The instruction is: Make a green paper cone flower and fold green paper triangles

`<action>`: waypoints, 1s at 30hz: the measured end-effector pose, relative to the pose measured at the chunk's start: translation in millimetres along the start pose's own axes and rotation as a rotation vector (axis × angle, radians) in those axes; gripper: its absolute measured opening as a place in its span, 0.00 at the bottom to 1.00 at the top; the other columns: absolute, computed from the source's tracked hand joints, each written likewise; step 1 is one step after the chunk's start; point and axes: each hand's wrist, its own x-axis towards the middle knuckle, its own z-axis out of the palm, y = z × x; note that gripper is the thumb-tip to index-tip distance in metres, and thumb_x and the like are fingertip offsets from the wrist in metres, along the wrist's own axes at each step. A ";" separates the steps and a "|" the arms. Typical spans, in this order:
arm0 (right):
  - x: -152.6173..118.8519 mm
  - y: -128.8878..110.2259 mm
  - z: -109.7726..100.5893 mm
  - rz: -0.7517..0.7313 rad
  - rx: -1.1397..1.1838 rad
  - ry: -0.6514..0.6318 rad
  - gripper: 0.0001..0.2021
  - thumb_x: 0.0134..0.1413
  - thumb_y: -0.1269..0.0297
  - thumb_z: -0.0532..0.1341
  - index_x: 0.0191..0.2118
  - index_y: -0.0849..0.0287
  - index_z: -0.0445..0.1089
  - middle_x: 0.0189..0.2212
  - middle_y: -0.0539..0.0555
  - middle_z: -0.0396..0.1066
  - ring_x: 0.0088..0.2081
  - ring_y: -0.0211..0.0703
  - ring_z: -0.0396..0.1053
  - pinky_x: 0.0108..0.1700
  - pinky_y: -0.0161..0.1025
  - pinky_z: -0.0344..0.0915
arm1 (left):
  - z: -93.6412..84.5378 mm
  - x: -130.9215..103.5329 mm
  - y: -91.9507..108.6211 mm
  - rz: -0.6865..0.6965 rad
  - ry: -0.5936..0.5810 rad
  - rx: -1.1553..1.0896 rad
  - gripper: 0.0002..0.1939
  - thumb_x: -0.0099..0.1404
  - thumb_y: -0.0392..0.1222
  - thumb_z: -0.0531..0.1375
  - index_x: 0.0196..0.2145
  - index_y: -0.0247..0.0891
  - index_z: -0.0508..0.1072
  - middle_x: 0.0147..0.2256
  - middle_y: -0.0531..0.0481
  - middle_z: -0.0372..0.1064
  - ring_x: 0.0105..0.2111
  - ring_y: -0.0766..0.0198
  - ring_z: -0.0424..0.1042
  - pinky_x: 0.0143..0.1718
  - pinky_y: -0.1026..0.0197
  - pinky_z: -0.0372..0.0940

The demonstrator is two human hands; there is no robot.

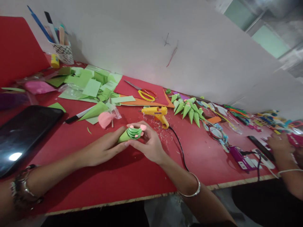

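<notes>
Between my two hands is a green paper cone (124,136) with curled green strips and small pink balls at its wide end. My left hand (105,145) closes on its narrow left end, thumb in front. Around the curled end my right hand (150,143) is wrapped, with its fingers behind and thumb in front. Just beyond my hands lies a lump of pink clay (105,119) by a thin stick. Another green paper cone (96,110) lies behind the clay, touching a black-capped marker (78,115). A yellow glue gun (156,112) rests beyond my right hand.
Green paper pieces (91,86) are heaped at the back left. Scissors (142,91) lie on red paper. Finished-looking green cones (189,110) cluster right of the glue gun. A black tablet-like device (30,135) lies left. A purple power strip (241,159) and a co-worker's hand (280,145) are right.
</notes>
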 end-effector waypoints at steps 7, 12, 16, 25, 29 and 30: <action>-1.8 -9.1 -0.4 -0.137 -0.090 0.012 0.18 0.45 0.67 0.62 0.46 0.52 0.65 0.42 0.52 0.66 0.44 0.40 0.66 0.45 0.40 0.67 | -4.1 -2.6 4.2 0.140 0.032 0.076 0.20 0.67 0.49 0.43 0.54 0.43 0.59 0.53 0.46 0.58 0.55 0.54 0.53 0.59 0.50 0.44; -2.9 -7.2 1.7 -0.109 -0.032 0.012 0.20 0.45 0.67 0.62 0.47 0.51 0.62 0.45 0.53 0.66 0.44 0.41 0.67 0.44 0.40 0.68 | -3.2 -3.0 6.3 0.103 -0.048 -0.046 0.20 0.67 0.46 0.46 0.55 0.41 0.56 0.52 0.44 0.60 0.50 0.57 0.61 0.53 0.54 0.56; -3.0 -3.2 2.3 -0.083 -0.002 0.017 0.26 0.44 0.66 0.63 0.51 0.50 0.58 0.45 0.53 0.66 0.43 0.41 0.67 0.42 0.38 0.69 | -1.1 -0.9 2.5 0.083 -0.027 -0.111 0.20 0.65 0.46 0.51 0.54 0.41 0.57 0.50 0.45 0.63 0.48 0.57 0.64 0.49 0.56 0.60; -0.1 -3.3 1.5 -0.088 -0.061 -0.025 0.21 0.44 0.62 0.65 0.47 0.52 0.64 0.44 0.54 0.61 0.43 0.41 0.65 0.44 0.39 0.68 | -1.1 0.3 -0.8 0.049 0.018 0.011 0.14 0.61 0.46 0.56 0.44 0.40 0.66 0.36 0.51 0.69 0.35 0.62 0.67 0.35 0.63 0.63; 0.8 -6.6 0.6 -0.125 -0.152 -0.067 0.15 0.44 0.64 0.65 0.41 0.54 0.68 0.41 0.53 0.61 0.43 0.41 0.64 0.45 0.40 0.67 | -2.0 -0.4 -1.2 0.084 0.084 0.102 0.09 0.61 0.45 0.56 0.35 0.38 0.68 0.30 0.53 0.68 0.31 0.63 0.67 0.32 0.65 0.61; 0.7 -7.6 0.1 -0.145 -0.182 -0.074 0.13 0.44 0.64 0.65 0.40 0.54 0.69 0.40 0.52 0.61 0.43 0.41 0.64 0.45 0.40 0.66 | -2.1 -0.5 -0.9 0.096 0.089 0.105 0.08 0.61 0.44 0.56 0.34 0.38 0.68 0.30 0.53 0.67 0.31 0.64 0.66 0.31 0.66 0.61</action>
